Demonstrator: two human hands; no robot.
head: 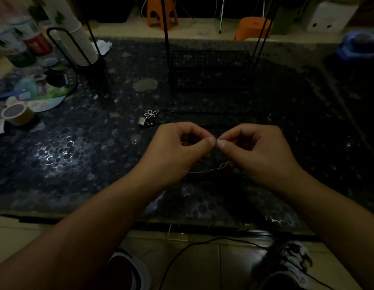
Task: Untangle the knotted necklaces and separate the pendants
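Observation:
Above the middle of the dark speckled table (pixel 87 155), my left hand (pixel 179 147) and my right hand (pixel 257 149) meet fingertip to fingertip. Each pinches a thin silver necklace chain (pixel 211 169) between thumb and forefinger. A loose stretch of the chain hangs in a curve below the hands. A flower-shaped pendant (pixel 152 114) and a small square pendant (pixel 142 120) lie on the table just beyond my left hand, with dark cord beside them. The light is too dim to see the knot itself.
A black wire basket (pixel 209 70) stands at the back centre. A roll of tape (pixel 17 114), bottles (pixel 25 45), a stack of paper cups (pixel 81 42) and printed sheets crowd the left side. Orange stools (pixel 161 11) stand on the floor beyond. A black cable (pixel 202 245) runs below the table edge.

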